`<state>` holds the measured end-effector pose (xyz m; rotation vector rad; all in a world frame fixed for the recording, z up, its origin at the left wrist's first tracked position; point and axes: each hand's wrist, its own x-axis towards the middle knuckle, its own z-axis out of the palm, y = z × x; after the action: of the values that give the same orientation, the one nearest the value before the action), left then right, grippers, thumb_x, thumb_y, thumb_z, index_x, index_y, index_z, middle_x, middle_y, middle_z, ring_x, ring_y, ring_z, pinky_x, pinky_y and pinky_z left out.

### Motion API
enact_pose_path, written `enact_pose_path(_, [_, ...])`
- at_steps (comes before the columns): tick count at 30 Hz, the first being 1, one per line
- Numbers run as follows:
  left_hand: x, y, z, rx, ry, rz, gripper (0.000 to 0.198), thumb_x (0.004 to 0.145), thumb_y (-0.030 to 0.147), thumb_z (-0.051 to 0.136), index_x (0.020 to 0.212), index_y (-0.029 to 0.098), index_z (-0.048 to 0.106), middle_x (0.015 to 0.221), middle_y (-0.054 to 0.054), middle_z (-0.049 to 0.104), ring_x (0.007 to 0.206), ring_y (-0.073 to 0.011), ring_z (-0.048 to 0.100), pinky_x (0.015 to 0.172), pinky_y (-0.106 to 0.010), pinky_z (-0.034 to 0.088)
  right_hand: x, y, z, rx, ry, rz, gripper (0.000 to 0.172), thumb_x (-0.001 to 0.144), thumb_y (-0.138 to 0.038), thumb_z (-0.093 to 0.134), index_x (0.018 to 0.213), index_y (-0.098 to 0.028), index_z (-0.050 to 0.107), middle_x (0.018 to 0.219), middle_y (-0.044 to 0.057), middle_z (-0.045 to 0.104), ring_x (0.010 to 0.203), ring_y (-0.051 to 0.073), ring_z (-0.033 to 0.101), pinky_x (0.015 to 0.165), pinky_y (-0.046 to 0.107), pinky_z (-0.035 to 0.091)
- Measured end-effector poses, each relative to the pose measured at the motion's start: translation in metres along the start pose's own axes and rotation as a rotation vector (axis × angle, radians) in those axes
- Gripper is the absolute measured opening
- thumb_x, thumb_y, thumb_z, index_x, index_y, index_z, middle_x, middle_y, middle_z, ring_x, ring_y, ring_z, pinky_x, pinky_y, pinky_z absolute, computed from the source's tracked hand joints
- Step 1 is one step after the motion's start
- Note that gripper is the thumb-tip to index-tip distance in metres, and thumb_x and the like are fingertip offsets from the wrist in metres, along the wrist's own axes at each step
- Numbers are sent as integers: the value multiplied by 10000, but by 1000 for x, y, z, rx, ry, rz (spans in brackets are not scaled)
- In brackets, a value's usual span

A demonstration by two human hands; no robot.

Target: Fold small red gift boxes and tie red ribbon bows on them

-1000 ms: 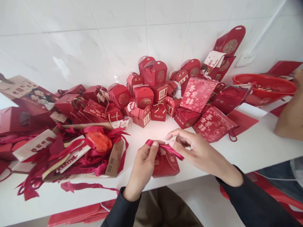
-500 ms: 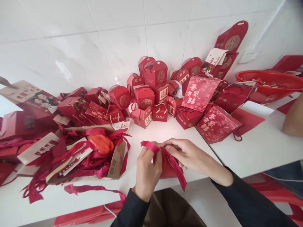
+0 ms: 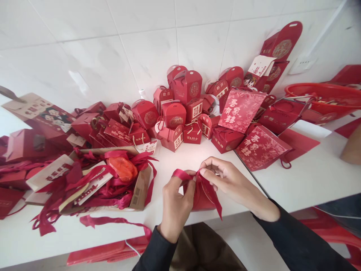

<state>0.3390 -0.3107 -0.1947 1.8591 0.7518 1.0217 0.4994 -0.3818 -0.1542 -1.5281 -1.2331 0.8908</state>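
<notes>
A small red gift box (image 3: 203, 201) rests at the table's front edge, partly covered by my hands. A dark red ribbon (image 3: 216, 205) runs over its top, with one tail hanging down the right side. My left hand (image 3: 179, 199) pinches the ribbon between thumb and fingers, and a loop curls over its knuckles. Close by on the right, my right hand (image 3: 222, 177) pinches the ribbon at the top of the box with thumb and forefinger. Whether the ribbon is knotted between the fingertips is hard to see.
To the left stands a cardboard box (image 3: 138, 190) full of red ribbons and cards. A loose ribbon (image 3: 118, 221) trails over the table edge. Many red gift boxes (image 3: 172, 138) line the wall. A red basin (image 3: 318, 90) is at the right, near another person's arm (image 3: 351, 148).
My right hand has lifted slightly, its fingertips now pinching the ribbon higher above the box. The left hand stays nearly in place. The view has shifted a little.
</notes>
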Motion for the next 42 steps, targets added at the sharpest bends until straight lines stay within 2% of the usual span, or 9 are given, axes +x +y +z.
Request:
enact_pose_path(3, [-1,1,-1,-43,-28,-60,110,945,202,608,1008,222,696,977,-21,749,892,-161,722,814,-275,583,1,-3,-2,23,-5,-8,174,1012,-362,570,947,-214,635,888,2,665,816,171,618,705,268,460])
enact_pose_path(13, [-3,5,-4,29,-178,9,323,930,145,570,1209,277,668,1182,-30,726,1099,-200,653,947,-340,489,3,-9,-22,-236,-14,-24,191,938,-389,647,1031,-237,716,795,-14,640,675,162,547,622,277,425])
enact_pose_path(16, [-2,5,-5,58,-193,-13,238,930,173,582,1120,249,702,1045,-29,735,992,-201,643,886,-335,479,1,-11,-30,-376,-83,-66,226,891,-310,655,1096,-261,734,897,5,680,659,160,547,627,289,440])
enact_pose_path(19, [0,3,-4,113,-161,-43,140,935,209,583,880,212,712,806,-22,684,796,-190,591,741,-312,450,1,-11,-35,-494,-18,-107,214,864,-238,610,1030,-251,743,924,28,705,612,159,536,618,311,438])
enact_pose_path(22, [-1,2,-1,82,-151,-56,142,946,214,572,904,215,708,834,-25,696,818,-195,610,753,-312,458,-1,-10,-34,-541,45,-110,124,860,-234,607,905,-246,722,895,37,711,638,180,572,653,334,456])
enact_pose_path(26, [-3,2,2,11,-156,-63,141,957,194,552,972,219,690,979,-45,728,968,-209,657,852,-327,484,-4,-10,-27,-307,54,-75,124,963,-330,563,943,-244,649,940,30,696,845,213,653,752,324,493])
enact_pose_path(33, [-6,1,3,9,-171,-12,274,952,178,557,1201,261,637,1235,-58,695,1173,-229,629,1012,-392,470,-8,-5,-19,106,101,147,237,972,-442,591,896,-222,634,659,-54,499,580,132,475,537,247,407])
enact_pose_path(38, [-7,4,0,3,-207,-46,197,944,215,590,1120,272,659,1243,-32,695,1171,-224,616,1009,-388,467,-13,3,-10,314,97,164,324,978,-444,595,769,-199,629,781,-9,628,771,150,603,767,268,497])
enact_pose_path(42, [-7,1,1,43,-156,-81,134,965,262,588,1046,258,695,1041,-26,737,976,-204,647,848,-334,486,-15,16,-1,551,134,259,366,916,-535,665,823,-181,683,853,47,713,822,201,682,864,357,545])
